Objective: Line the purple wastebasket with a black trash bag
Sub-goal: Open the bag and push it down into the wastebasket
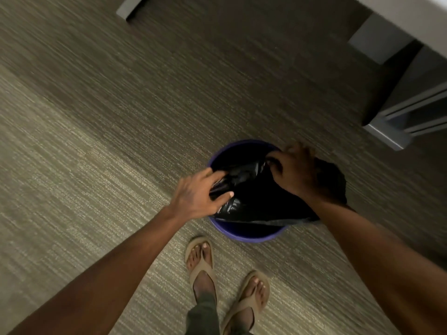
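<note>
The purple wastebasket [244,234] stands on a grey-brown carpeted floor [101,122] with a fine striped weave, lighter toward 8 o'clock and darker toward 1 o'clock. The black trash bag [254,197] lies crumpled across the basket's mouth, covering most of the opening; a purple rim shows at 12 o'clock and at 6 o'clock, and part of the bag hangs over the edge at 3 o'clock.

The left hand [196,194] is at the basket's 9 o'clock side, its fingers [215,176] spread and curled, thumb and fingers pinching a fold of the bag. The right hand [295,170] is at 2 o'clock, its fingers bent down and gripping the bag's edge near the rim.

Just below the basket, at 6 o'clock, two feet in tan sandals [200,262] stand on the carpet. At 2 o'clock, well apart from the basket, grey furniture legs [387,131] meet the floor beneath a pale bench top [416,22].
</note>
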The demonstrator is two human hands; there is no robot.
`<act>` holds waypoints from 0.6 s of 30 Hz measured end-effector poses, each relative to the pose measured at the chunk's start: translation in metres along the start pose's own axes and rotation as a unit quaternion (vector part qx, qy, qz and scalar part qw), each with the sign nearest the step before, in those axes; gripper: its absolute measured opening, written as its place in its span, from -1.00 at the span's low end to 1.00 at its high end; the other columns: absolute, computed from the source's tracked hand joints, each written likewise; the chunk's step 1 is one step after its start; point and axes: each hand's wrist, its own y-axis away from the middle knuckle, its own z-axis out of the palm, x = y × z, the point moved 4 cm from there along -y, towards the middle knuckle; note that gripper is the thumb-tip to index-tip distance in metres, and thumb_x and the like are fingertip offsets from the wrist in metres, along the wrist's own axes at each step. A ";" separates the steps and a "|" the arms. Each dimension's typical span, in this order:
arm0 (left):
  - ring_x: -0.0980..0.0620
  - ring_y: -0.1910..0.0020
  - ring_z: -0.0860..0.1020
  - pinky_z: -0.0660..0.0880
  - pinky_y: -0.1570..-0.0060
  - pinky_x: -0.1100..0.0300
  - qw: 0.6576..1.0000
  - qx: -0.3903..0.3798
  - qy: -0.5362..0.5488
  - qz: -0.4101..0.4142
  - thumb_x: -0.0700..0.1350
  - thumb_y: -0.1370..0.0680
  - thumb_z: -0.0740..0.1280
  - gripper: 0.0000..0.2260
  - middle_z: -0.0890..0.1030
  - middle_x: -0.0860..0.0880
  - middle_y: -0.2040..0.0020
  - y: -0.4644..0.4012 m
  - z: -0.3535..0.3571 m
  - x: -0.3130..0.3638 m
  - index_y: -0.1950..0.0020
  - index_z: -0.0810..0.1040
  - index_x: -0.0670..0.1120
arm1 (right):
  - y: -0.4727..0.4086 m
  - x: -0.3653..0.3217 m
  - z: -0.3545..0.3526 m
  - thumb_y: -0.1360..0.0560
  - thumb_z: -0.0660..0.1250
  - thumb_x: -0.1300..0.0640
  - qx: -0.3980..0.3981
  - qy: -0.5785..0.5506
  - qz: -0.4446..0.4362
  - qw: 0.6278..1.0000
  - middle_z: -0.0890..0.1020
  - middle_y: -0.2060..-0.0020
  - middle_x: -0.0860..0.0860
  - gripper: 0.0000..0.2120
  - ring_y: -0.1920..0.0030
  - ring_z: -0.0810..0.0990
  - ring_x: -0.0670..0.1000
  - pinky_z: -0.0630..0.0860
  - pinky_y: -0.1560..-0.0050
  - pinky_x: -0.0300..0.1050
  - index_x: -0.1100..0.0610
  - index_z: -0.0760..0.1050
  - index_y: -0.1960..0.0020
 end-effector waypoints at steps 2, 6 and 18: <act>0.10 0.26 0.62 0.43 0.32 0.23 0.999 -0.002 0.037 -0.009 0.36 -0.58 0.16 -0.48 0.69 0.09 0.14 0.005 -0.002 -0.008 -0.28 0.67 0.07 | 0.009 0.005 -0.002 -0.57 0.45 0.10 -0.118 -0.178 -0.019 0.977 0.74 0.01 0.06 -0.80 -0.04 0.72 0.10 0.59 -0.16 0.21 -0.01 0.64 -0.19; 0.00 0.14 0.69 0.57 0.26 0.10 1.000 0.016 -0.016 -0.015 0.19 -0.64 0.19 -0.64 0.68 0.10 0.02 -0.006 -0.007 -0.017 -0.31 0.63 0.11 | -0.002 0.015 -0.008 -0.52 0.53 0.18 -0.205 -0.339 0.011 0.918 0.73 0.15 0.09 -0.76 0.11 0.73 0.08 0.65 0.01 0.16 -0.01 0.54 -0.09; -0.19 -0.35 0.48 0.49 -0.25 -0.04 0.987 -0.069 -0.121 -0.080 0.37 -0.50 0.27 -0.33 0.55 -0.01 -0.43 -0.094 0.015 -0.022 -0.57 0.35 0.14 | -0.071 0.040 0.020 -0.56 0.21 0.44 0.026 -0.199 0.082 0.976 0.73 -0.18 0.14 -0.63 -0.19 0.68 0.19 0.58 -0.27 0.00 0.18 0.73 -0.13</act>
